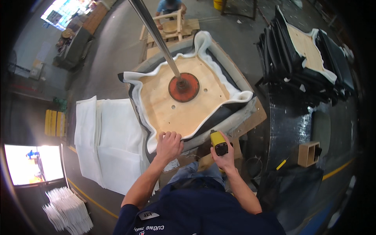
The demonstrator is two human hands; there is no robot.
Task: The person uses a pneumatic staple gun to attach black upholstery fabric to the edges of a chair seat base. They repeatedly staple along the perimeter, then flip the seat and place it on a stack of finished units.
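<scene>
A square plywood seat board (pixel 188 121) lies in front of me, with white padding (pixel 202 41) and a black cover (pixel 219 116) standing up around its edges. Pressing on its middle is a round red disc (pixel 189 93) at the end of a metal rod (pixel 156 37). My left hand (pixel 169 145) has its fingers curled over the near left edge of padding and cover. To the right, my right hand (pixel 226 153) grips a yellow and black staple gun (pixel 217 141), held just off the seat's near edge. The gun's nose does not touch the board.
White sheets (pixel 117 129) are stacked at the left. Black covered seats (pixel 276 51) pile up at the right, above a dark table holding a wooden box (pixel 307 154) and a yellow-handled tool (pixel 281 164). Beyond the seat, another person (pixel 168 6) handles a wooden frame (pixel 179 25).
</scene>
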